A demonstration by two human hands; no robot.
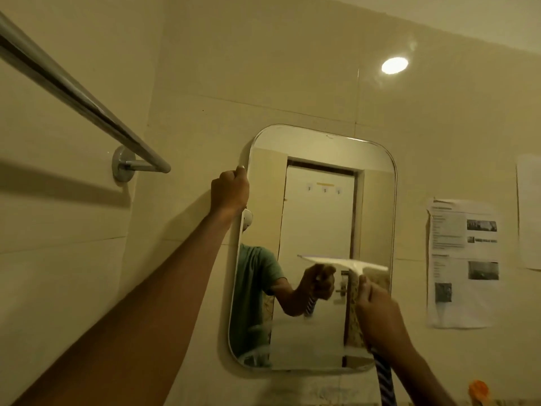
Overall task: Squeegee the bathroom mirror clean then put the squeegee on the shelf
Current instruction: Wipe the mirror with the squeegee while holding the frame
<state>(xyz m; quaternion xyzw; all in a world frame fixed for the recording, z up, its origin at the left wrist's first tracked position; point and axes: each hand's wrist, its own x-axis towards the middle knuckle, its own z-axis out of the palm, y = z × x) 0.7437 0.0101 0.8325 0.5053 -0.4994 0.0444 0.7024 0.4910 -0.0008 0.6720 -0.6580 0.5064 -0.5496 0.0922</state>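
Cream-tiled bathroom wall (263, 83) bearing a round-cornered mirror (316, 200). The squeegee (345, 263) is held against the lower right of the glass, blade level, handle running down into the right hand (380, 315), by which it is clasped. The mirror's left edge is gripped by the left hand (231, 190), well apart from the blade. The glass below is judged reachable by a downward pull.
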